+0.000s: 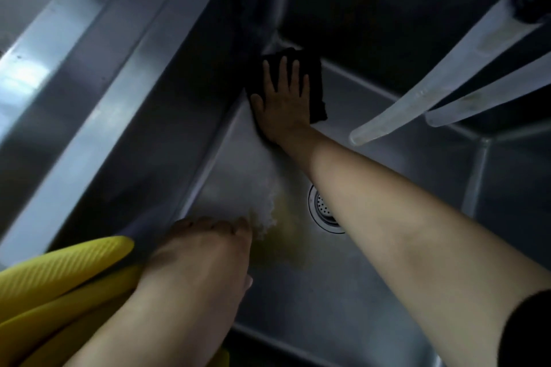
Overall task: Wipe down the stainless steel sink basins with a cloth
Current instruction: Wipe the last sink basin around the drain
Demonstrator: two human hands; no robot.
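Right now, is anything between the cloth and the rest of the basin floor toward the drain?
Nothing loose lies there. The right hand presses the cloth flat in the far corner. Between it and the drain is bare steel with foam and a yellowish stain.

A single head-worn wide-angle camera looks steeply down, at close range, into a stainless steel sink basin [372, 292], its round perforated drain [323, 208] near frame centre. Both bare forearms enter from the bottom edge; the basin's far corner sits toward the top.
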